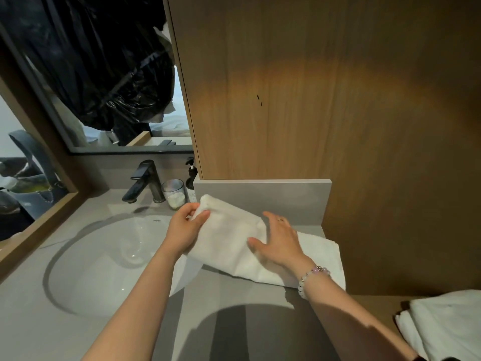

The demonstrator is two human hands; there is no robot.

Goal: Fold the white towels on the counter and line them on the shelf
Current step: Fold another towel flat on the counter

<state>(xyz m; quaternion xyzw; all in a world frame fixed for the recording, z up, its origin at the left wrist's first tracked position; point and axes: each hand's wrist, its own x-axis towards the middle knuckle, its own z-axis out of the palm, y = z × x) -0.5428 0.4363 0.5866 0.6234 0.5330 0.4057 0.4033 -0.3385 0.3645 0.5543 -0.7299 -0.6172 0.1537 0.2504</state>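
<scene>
Pinching the far end of the soft white folded terry towel, the left hand has its thumb on top and fingers curled under. That end looks raised off the grey stone counter, likely so it can come over for the next fold. The right hand lies flat, fingers straight and spread, grasping nothing, pressing the near end down so the cloth cannot slide. The towel sits at the counter's right side, just beside the white oval sink basin, partly on top of a second flat white towel that waits its turn. Down at the lower right, a stack of folded white towels rests on the brown wooden shelf, so I judge the job partway through, this one not yet shelved
</scene>
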